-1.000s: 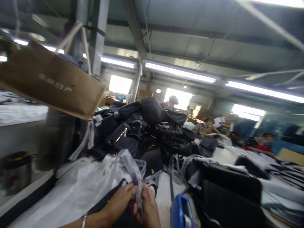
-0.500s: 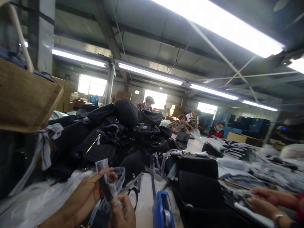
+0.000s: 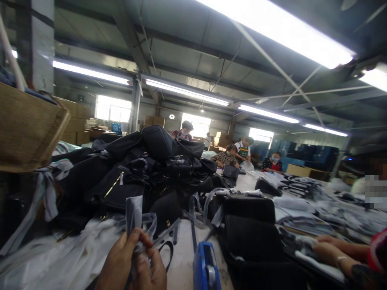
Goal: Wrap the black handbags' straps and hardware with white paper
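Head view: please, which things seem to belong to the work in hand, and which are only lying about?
In the work:
clear flat plastic strip, held in the left hand, right hand at its lower part
likely the heaped black bags with gold-coloured fittings
perhaps the blue plastic tool

Apparently just around:
large brown bag with pale handle, left
blue plastic crate, far back

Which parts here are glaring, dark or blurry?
Head view: the ceiling light and far window glare white; head view: the near black bag sinks into darkness; head view: white material at lower left looks smeared, but the clear strip in the left hand and right hand has clearer edges.
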Demonstrator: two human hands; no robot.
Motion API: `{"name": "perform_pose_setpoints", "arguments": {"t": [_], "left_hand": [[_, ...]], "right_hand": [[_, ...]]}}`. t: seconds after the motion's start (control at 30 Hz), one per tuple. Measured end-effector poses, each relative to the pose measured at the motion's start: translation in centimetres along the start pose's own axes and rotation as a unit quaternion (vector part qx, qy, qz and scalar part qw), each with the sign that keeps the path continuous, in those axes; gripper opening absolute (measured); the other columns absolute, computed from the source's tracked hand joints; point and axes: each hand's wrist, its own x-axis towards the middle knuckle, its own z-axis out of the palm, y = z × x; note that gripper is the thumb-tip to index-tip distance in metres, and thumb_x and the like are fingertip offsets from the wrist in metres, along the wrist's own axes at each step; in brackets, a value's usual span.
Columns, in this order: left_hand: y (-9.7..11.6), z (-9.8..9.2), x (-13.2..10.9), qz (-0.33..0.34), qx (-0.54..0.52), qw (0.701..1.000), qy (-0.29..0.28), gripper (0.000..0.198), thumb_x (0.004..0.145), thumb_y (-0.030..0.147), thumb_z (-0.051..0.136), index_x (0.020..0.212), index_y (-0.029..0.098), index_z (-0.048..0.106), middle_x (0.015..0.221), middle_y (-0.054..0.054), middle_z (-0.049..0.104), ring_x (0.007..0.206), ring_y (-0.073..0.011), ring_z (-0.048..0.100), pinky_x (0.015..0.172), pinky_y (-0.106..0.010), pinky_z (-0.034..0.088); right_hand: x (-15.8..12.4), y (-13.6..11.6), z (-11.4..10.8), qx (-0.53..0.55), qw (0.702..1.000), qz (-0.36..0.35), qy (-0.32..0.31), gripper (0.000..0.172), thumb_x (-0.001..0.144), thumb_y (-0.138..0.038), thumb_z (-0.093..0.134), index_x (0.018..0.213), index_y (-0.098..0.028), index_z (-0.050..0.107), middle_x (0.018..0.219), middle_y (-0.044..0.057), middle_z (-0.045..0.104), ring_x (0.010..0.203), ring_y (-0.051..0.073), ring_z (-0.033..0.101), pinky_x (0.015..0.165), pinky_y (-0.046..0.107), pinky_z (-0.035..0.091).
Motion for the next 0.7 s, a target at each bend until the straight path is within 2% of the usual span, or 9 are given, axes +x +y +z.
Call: {"name": "perform_pose_setpoints", "arguments": {"t": [0.1, 0.23, 0.3, 0.37, 0.43, 0.47, 0.53, 0.63, 0.7], "left_hand": [[0.5, -0.1, -0.7, 0.009, 0.020, 1.000, 0.000, 0.040, 0.071, 0.053, 0.072, 0.086, 0.016, 0.068, 0.091, -0.008, 0.073, 0.089, -0.0268, 0.068, 0.069, -0.030, 0.056], [3.2, 0.0, -1.1, -0.002, 0.016, 0.998, -0.052, 0.043, 0.076, 0.053, 0.067, 0.096, 0.015, 0.071, 0.104, -0.011, 0.073, 0.093, -0.0297, 0.068, 0.058, -0.030, 0.056], [4.9, -0.1, -0.1, 0.012, 0.015, 0.997, -0.072, 0.043, 0.077, 0.051, 0.066, 0.100, 0.014, 0.072, 0.104, -0.011, 0.074, 0.095, -0.0289, 0.068, 0.065, -0.030, 0.056], [6.7, 0.0, 1.4, 0.044, 0.001, 0.996, -0.078, 0.040, 0.078, 0.046, 0.067, 0.098, 0.011, 0.073, 0.104, -0.013, 0.074, 0.102, -0.0270, 0.067, 0.081, -0.031, 0.055], [8.8, 0.3, 3.1, 0.077, -0.030, 0.993, -0.082, 0.037, 0.079, 0.042, 0.067, 0.096, 0.009, 0.073, 0.104, -0.014, 0.074, 0.105, -0.0260, 0.066, 0.092, -0.032, 0.052], [9.9, 0.5, 3.8, 0.091, -0.051, 0.991, -0.084, 0.037, 0.080, 0.040, 0.065, 0.095, 0.008, 0.073, 0.104, -0.015, 0.074, 0.105, -0.0262, 0.066, 0.094, -0.033, 0.051], [12.4, 0.6, 4.9, 0.121, -0.100, 0.984, -0.083, 0.035, 0.083, 0.037, 0.062, 0.094, 0.006, 0.072, 0.101, -0.017, 0.074, 0.102, -0.0275, 0.068, 0.094, -0.037, 0.052], [15.3, 0.2, 5.5, 0.152, -0.190, 0.966, -0.084, 0.030, 0.087, 0.031, 0.056, 0.092, 0.005, 0.070, 0.098, -0.017, 0.074, 0.100, -0.0284, 0.069, 0.091, -0.041, 0.053], [16.1, -0.5, 5.7, 0.132, -0.248, 0.955, -0.092, 0.026, 0.089, 0.026, 0.053, 0.091, 0.006, 0.069, 0.097, -0.017, 0.075, 0.097, -0.0272, 0.070, 0.090, -0.040, 0.054]], "right_hand": [[0.4, -0.5, -0.2, 0.033, 0.996, 0.035, -0.070, 0.047, 0.082, -0.060, 0.055, 0.111, -0.023, 0.063, 0.068, 0.001, 0.065, 0.046, 0.015, 0.055, 0.037, 0.022, 0.040], [0.7, -2.6, -0.4, 0.091, 0.981, 0.055, -0.165, 0.040, 0.087, -0.057, 0.053, 0.097, -0.018, 0.056, 0.048, -0.008, 0.048, 0.033, 0.006, 0.036, 0.034, 0.015, 0.027], [0.9, -4.3, -0.4, 0.095, 0.972, 0.057, -0.209, 0.037, 0.088, -0.050, 0.056, 0.107, -0.019, 0.051, 0.050, -0.009, 0.052, 0.035, 0.007, 0.041, 0.036, 0.015, 0.033], [1.5, -6.0, -0.4, 0.054, 0.969, 0.033, -0.238, 0.034, 0.089, -0.041, 0.058, 0.115, -0.021, 0.050, 0.062, -0.005, 0.063, 0.043, 0.010, 0.052, 0.044, 0.018, 0.042], [2.4, -6.7, -0.5, -0.022, 0.967, -0.020, -0.253, 0.017, 0.091, -0.033, 0.055, 0.104, -0.022, 0.057, 0.071, -0.003, 0.067, 0.054, 0.012, 0.060, 0.054, 0.020, 0.046], [2.8, -6.5, -0.8, -0.068, 0.964, -0.048, -0.253, 0.012, 0.091, -0.031, 0.053, 0.094, -0.022, 0.060, 0.071, -0.002, 0.067, 0.058, 0.013, 0.062, 0.057, 0.021, 0.045], [3.5, -5.0, -2.0, -0.156, 0.955, -0.080, -0.238, 0.017, 0.091, -0.029, 0.050, 0.082, -0.022, 0.061, 0.069, -0.002, 0.068, 0.063, 0.015, 0.064, 0.061, 0.021, 0.044], [4.2, -0.5, -5.1, -0.225, 0.947, -0.088, -0.212, 0.019, 0.088, -0.034, 0.051, 0.083, -0.023, 0.066, 0.069, 0.001, 0.069, 0.066, 0.019, 0.066, 0.062, 0.023, 0.043], [4.6, 2.5, -7.3, -0.234, 0.947, -0.091, -0.202, 0.021, 0.083, -0.038, 0.054, 0.080, -0.026, 0.070, 0.068, 0.002, 0.070, 0.067, 0.022, 0.067, 0.066, 0.027, 0.046]]}}
